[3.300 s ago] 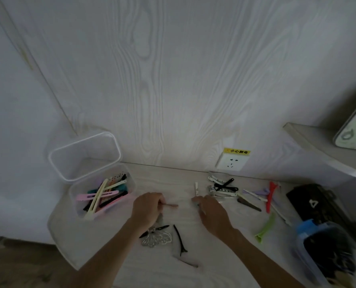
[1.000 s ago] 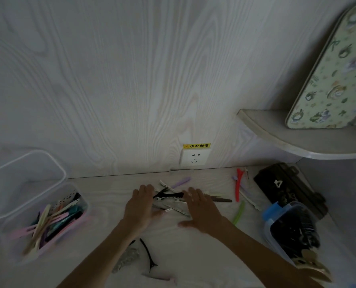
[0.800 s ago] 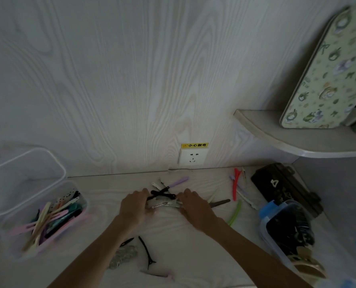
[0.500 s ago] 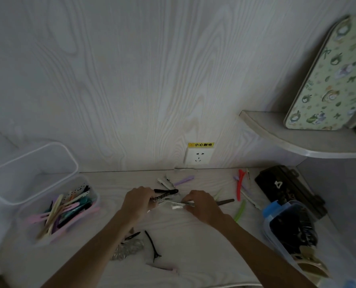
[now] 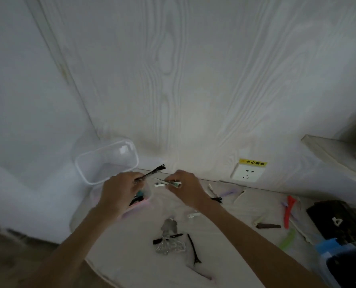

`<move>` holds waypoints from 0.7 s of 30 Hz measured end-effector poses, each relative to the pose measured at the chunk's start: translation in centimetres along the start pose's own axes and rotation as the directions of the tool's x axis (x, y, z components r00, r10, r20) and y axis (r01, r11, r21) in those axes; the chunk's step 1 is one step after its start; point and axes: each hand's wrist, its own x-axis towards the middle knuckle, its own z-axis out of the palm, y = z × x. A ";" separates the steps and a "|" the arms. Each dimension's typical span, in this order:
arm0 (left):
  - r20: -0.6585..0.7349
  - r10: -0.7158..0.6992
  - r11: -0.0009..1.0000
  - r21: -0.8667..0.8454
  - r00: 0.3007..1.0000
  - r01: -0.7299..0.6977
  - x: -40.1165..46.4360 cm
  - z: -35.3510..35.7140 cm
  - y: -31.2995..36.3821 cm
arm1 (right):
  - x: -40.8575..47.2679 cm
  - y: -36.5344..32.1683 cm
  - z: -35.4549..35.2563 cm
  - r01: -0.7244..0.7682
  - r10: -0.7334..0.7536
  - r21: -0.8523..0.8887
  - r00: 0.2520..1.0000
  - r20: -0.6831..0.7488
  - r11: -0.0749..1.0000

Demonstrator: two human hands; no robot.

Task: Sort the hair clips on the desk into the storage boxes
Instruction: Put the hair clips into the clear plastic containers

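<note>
Both hands are raised over the left part of the tabletop [image 5: 131,256], beside the clear storage box [image 5: 140,201]. The left hand [image 5: 119,194] hangs directly above that box, its fingers curled round the lower end of a dark toothed hair clip [image 5: 152,173], which slants up and to the right, clear of the box. The right hand [image 5: 186,189] is just beside it and pinches a small bunch of pale hair clips [image 5: 166,183], their tips pointing left toward the other hand. The box's transparent lid [image 5: 106,161] stands open behind it against the wood-grain wall; teal, black and pink clips show inside under the left hand. Loose on the tabletop nearer the person lie a silver butterfly clip [image 5: 168,239] and a slim black clip [image 5: 194,252] just right of it. Further right are a brown clip [image 5: 268,226], a red clip [image 5: 288,213] and a green clip [image 5: 287,239]. A blue-lidded box [image 5: 339,258] of dark items sits at the far right edge, with a black case [image 5: 343,219] behind it. A wall socket [image 5: 247,173] with a yellow label is mounted above the tabletop.
</note>
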 end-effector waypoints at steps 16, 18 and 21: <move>-0.112 0.047 0.997 -0.048 0.993 -0.052 -4.3 2.9 -3.9 | -0.3 -1.4 1.6 0.022 0.010 -0.115 0.964 0.266 0.993; 0.023 0.153 0.977 -0.153 0.988 -0.148 -5.1 3.7 -1.8 | -2.5 0.5 0.3 -0.022 0.066 -0.125 0.931 0.360 0.992; 0.421 0.288 0.956 -0.176 0.860 -0.234 -5.8 6.8 -0.7 | -5.5 2.7 -0.2 -0.085 0.236 -0.303 0.829 0.507 0.949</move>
